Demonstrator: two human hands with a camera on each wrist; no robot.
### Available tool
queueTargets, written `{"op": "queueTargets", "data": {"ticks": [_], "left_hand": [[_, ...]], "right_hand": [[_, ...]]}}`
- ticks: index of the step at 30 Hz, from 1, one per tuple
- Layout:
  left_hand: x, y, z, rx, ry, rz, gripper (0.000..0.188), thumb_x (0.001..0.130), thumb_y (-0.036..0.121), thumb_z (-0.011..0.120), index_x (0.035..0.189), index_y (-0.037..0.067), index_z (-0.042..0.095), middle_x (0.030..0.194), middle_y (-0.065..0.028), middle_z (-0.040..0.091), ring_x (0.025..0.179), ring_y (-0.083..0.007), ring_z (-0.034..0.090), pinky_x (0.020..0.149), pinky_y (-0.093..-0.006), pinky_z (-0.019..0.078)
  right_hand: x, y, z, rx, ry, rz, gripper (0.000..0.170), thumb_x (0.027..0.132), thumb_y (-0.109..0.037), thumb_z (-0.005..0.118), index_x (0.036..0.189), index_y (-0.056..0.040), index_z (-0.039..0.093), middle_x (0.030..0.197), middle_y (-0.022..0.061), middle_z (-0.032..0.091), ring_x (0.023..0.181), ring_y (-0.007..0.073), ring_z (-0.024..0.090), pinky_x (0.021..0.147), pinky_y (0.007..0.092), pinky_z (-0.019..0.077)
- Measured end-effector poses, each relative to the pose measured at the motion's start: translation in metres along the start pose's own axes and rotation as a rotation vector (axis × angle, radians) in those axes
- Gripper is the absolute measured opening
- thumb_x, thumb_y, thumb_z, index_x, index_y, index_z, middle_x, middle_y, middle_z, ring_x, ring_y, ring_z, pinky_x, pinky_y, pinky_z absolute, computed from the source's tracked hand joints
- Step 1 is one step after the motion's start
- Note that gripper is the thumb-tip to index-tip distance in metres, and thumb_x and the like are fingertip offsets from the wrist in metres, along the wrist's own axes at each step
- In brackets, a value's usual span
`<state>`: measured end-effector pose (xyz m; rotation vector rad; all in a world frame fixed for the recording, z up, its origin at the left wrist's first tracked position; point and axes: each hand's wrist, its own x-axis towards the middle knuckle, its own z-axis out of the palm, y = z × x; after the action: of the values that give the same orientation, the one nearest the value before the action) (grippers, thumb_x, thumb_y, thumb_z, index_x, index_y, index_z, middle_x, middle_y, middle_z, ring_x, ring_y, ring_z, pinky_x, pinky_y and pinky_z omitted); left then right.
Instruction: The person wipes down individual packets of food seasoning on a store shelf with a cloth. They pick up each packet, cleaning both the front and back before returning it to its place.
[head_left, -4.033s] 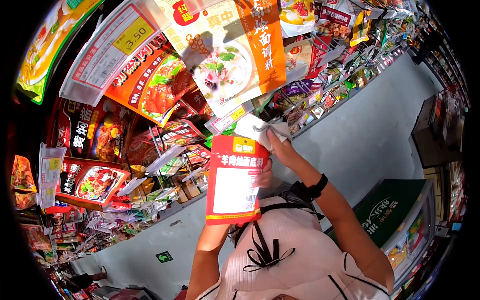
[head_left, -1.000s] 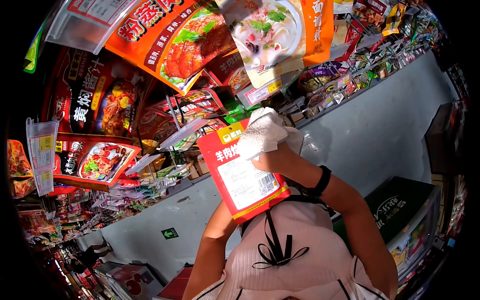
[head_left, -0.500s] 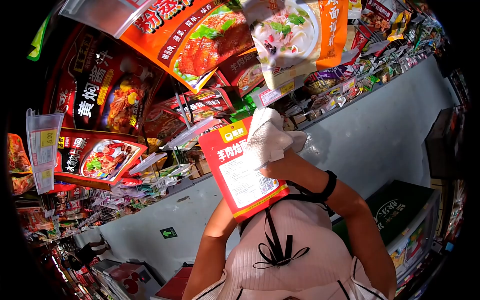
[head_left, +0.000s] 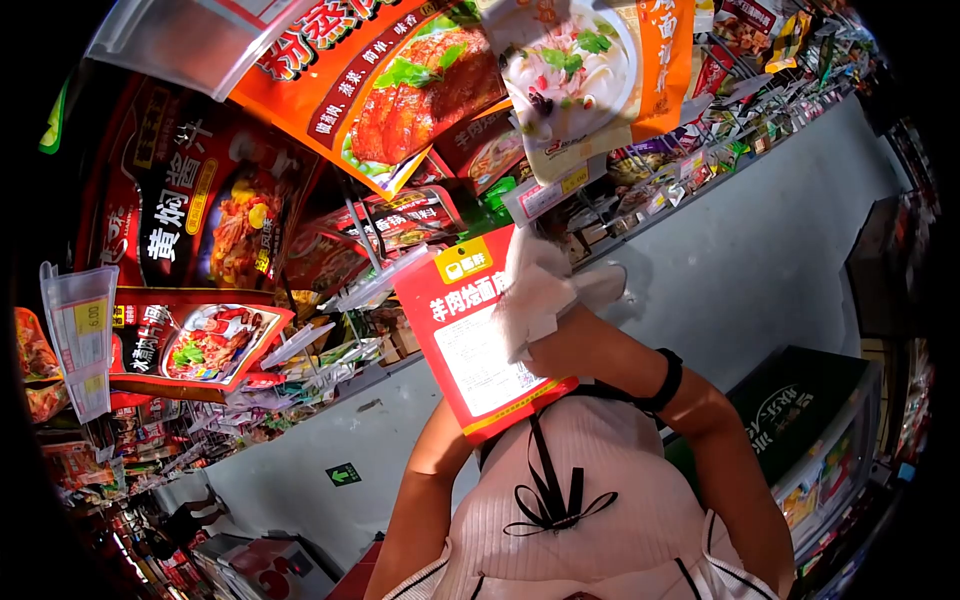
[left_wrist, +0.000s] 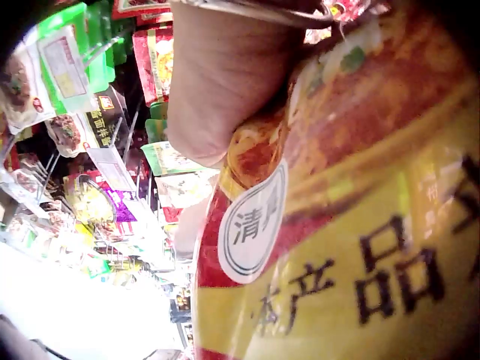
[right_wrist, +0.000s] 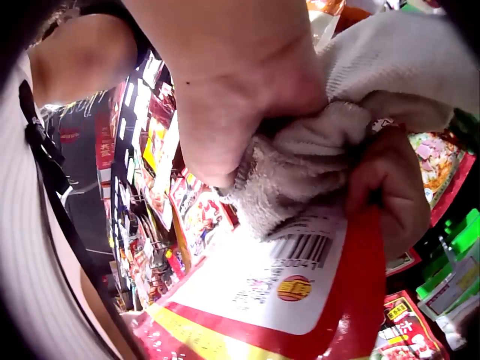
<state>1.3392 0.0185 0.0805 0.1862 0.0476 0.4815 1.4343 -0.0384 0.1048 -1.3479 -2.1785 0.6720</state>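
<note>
A red seasoning packet (head_left: 455,345), with a white text label and barcode, is held up tilted in front of the chest. My left hand (left_wrist: 225,82) grips it from the far side. In the head view the packet hides that hand, while the right wrist view shows its curled fingers (right_wrist: 394,187) at the packet's edge. A bunched white cloth (head_left: 535,290) is in my right hand (right_wrist: 240,97), pressed against the label side near the right edge. The left wrist view shows the packet's other face (left_wrist: 352,240), with a food picture and a yellow band.
Hanging seasoning pouches crowd the rack close ahead, among them an orange pouch (head_left: 400,90) and a dark red pouch (head_left: 200,200). A clear price-tag holder (head_left: 80,335) juts out at left. A green-sided freezer (head_left: 780,410) stands at right on the grey floor (head_left: 720,240).
Since four seconds ago, the cloth has come down from above the packet onto its right part, and the packet has tilted. In the last second the cloth shifts slightly over the label.
</note>
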Motion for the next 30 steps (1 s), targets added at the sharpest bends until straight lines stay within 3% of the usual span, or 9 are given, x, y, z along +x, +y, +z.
{"op": "queueTargets", "data": {"ticks": [6,10,13,16,18,19,21,24,30], "left_hand": [[0.012,0.004,-0.004,-0.095,-0.11,-0.05,0.029,0.087,0.031,0.045,0.074,0.006,0.046,0.068,-0.0008,0.048,0.059,-0.0125,0.045,0.055,-0.0251,0.039],[0.023,0.006,-0.008,-0.14,-0.198,-0.088,0.029,0.087,0.031,0.045,0.073,0.006,0.046,0.067,-0.0007,0.048,0.059,-0.0125,0.045,0.055,-0.0251,0.0389],[0.029,0.007,-0.014,-0.107,-0.262,-0.155,0.028,0.085,0.03,0.047,0.07,0.007,0.042,0.064,0.0,0.042,0.058,-0.0116,0.04,0.054,-0.0235,0.0348],[0.029,0.01,-0.017,-0.001,-0.178,-0.232,0.031,0.082,0.03,0.049,0.064,0.009,0.034,0.059,0.0006,0.032,0.055,-0.0105,0.031,0.051,-0.0214,0.0281],[0.016,0.004,0.002,0.023,0.089,-0.216,0.034,0.084,0.034,0.048,0.064,0.009,0.036,0.06,-0.0008,0.036,0.053,-0.0118,0.033,0.048,-0.0234,0.0311],[0.013,-0.012,0.032,0.328,0.566,0.211,0.025,0.083,0.026,0.051,0.072,0.004,0.043,0.067,-0.0045,0.043,0.059,-0.0137,0.041,0.052,-0.0243,0.0366],[0.011,-0.01,0.037,0.205,0.477,0.151,0.024,0.083,0.025,0.051,0.073,0.004,0.044,0.068,-0.0045,0.043,0.06,-0.0136,0.041,0.053,-0.0243,0.0368],[0.01,-0.006,0.02,0.062,0.183,0.026,0.023,0.083,0.024,0.05,0.074,0.004,0.044,0.069,-0.0046,0.044,0.061,-0.0136,0.042,0.054,-0.0243,0.037],[0.012,-0.01,0.009,-0.019,0.021,0.014,0.02,0.083,0.023,0.05,0.077,0.005,0.046,0.072,-0.0047,0.045,0.063,-0.0134,0.042,0.056,-0.0243,0.0375]], "right_hand": [[-0.002,-0.043,-0.033,-0.096,-0.357,-0.016,0.013,0.063,-0.015,0.057,0.071,-0.0057,0.062,0.082,0.0123,0.059,0.079,0.027,0.057,0.067,0.0406,0.0452],[-0.01,-0.046,-0.009,0.066,-0.613,-0.254,0.007,0.064,-0.007,0.053,0.06,-0.001,0.055,0.058,0.0147,0.055,0.046,0.0268,0.053,0.042,0.0372,0.0412],[-0.013,-0.04,0.001,0.049,-0.313,-0.502,0.011,0.069,-0.013,0.053,0.063,-0.0043,0.055,0.056,0.0077,0.052,0.048,0.0209,0.051,0.046,0.0371,0.0398],[0.018,-0.009,0.011,0.552,-0.546,-0.63,0.009,0.069,-0.013,0.051,0.061,-0.0086,0.053,0.054,0.0069,0.052,0.044,0.0178,0.051,0.038,0.032,0.0381],[0.014,-0.002,-0.018,0.713,-0.354,-0.031,0.011,0.072,-0.012,0.051,0.08,-0.0052,0.056,0.072,0.0058,0.057,0.066,0.0186,0.056,0.059,0.0277,0.0425],[0.012,-0.001,-0.033,0.776,-0.251,0.269,0.019,0.073,-0.011,0.051,0.089,-0.0035,0.057,0.081,0.0052,0.059,0.077,0.019,0.058,0.069,0.0255,0.0447],[0.012,0.008,-0.04,1.088,0.06,0.287,0.028,0.075,-0.011,0.051,0.102,-0.0036,0.055,0.096,0.0064,0.058,0.095,0.0173,0.053,0.079,0.0289,0.0418],[0.009,0.013,-0.051,0.973,0.241,0.388,0.026,0.078,-0.003,0.047,0.103,-0.0049,0.055,0.098,0.004,0.056,0.09,0.0123,0.051,0.078,0.0267,0.0421],[-0.012,0.03,-0.032,0.217,0.272,0.114,0.025,0.077,-0.011,0.054,0.101,-0.0112,0.058,0.102,0.0092,0.056,0.094,0.0252,0.053,0.083,0.0332,0.0405]]}}
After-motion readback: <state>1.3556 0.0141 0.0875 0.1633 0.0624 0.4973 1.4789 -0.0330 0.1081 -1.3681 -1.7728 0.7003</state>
